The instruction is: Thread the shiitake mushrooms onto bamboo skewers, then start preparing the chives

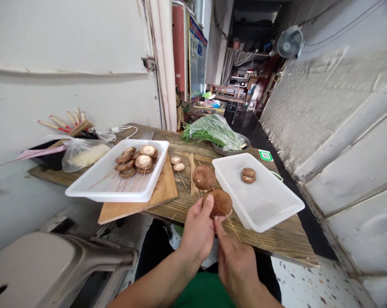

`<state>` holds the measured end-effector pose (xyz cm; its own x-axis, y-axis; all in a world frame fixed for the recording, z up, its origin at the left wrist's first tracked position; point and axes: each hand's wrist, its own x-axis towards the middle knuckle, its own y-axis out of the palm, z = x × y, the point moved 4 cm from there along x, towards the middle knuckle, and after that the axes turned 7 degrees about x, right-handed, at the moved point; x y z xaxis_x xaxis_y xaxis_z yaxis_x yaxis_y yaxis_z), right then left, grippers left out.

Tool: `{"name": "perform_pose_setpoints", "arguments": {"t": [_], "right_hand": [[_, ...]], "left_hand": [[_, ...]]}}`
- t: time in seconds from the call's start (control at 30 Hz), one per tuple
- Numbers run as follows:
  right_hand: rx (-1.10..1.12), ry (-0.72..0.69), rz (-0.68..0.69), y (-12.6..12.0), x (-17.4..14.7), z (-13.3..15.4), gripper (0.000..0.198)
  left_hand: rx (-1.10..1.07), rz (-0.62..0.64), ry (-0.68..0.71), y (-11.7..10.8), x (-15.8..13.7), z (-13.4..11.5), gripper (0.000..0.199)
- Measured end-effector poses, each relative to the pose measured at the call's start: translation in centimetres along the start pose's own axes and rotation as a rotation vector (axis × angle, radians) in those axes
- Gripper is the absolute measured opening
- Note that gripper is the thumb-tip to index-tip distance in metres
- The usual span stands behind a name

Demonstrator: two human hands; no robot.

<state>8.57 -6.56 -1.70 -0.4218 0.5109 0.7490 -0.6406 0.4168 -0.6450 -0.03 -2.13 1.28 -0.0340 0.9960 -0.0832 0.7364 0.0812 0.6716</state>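
Two brown mushroom caps are threaded together in front of me, an upper mushroom (204, 176) and a lower mushroom (219, 202). My left hand (198, 231) grips the lower one, thumb across its top. A thin wooden skewer (233, 227) sticks out from that cap toward the lower right. My right hand (235, 259) is closed just beneath it, its forefinger stretched to the cap's lower edge; what its fingers hold is hidden. A pile of loose skewers (193, 173) lies behind the caps, beside two small skewered mushrooms (178, 167).
Left, a white tray (116, 197) with several skewered mushrooms rests on a wooden board (138, 210). Right stands another white tray (264, 214) holding stacked mushrooms (248, 175). Bagged green vegetables (212, 130) lie over a metal bowl (233, 149). A stool (36, 269) is at lower left.
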Motion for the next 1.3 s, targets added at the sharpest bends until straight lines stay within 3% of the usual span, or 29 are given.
{"name": "perform_pose_setpoints", "arguments": {"t": [0.1, 0.2, 0.37, 0.53, 0.63, 0.73, 0.8, 0.9, 0.97, 1.07, 1.3], "right_hand": [[0.033, 0.023, 0.007, 0.0, -0.4, -0.2, 0.065], [0.205, 0.068, -0.010, -0.6, -0.4, -0.4, 0.056], [0.449, 0.291, -0.015, -1.6, 0.0, -1.2, 0.038], [0.197, 0.099, -0.068, -1.2, -0.6, -1.0, 0.051], [0.093, 0.091, -0.067, -0.7, -1.0, -1.1, 0.053], [0.430, 0.266, -0.065, -0.4, -0.9, -1.8, 0.040], [0.855, 0.546, -0.038, 0.1, -1.0, -2.5, 0.034], [1.428, 0.928, -0.002, 1.4, -1.4, -2.6, 0.039], [1.593, 1.003, -0.017, 1.8, -1.5, -2.5, 0.042], [1.587, 0.983, -0.025, 1.9, -1.6, -2.7, 0.035], [1.273, 0.840, 0.008, 1.5, -1.5, -2.7, 0.030]], "left_hand": [[-0.001, -0.008, -0.014, 0.0, 0.0, 0.3, 0.021], [-0.011, 0.004, -0.021, 0.2, 0.0, 0.5, 0.019], [-0.063, 0.012, -0.023, 0.8, 0.2, 0.7, 0.019], [-0.075, 0.013, -0.050, 0.7, 0.5, 1.2, 0.023], [-0.081, -0.004, -0.061, 0.5, 0.7, 1.4, 0.023], [-0.075, -0.010, -0.028, 0.4, 0.8, 1.1, 0.021], [-0.061, -0.016, 0.007, 0.3, 0.8, 0.8, 0.021], [-0.026, -0.046, 0.015, 0.3, 0.7, 0.6, 0.022], [-0.011, -0.054, 0.014, 0.4, 0.5, 0.6, 0.022], [-0.016, -0.064, 0.001, 0.6, 0.1, 0.7, 0.023], [-0.056, -0.049, 0.026, 1.2, -0.3, 0.4, 0.020]]}}
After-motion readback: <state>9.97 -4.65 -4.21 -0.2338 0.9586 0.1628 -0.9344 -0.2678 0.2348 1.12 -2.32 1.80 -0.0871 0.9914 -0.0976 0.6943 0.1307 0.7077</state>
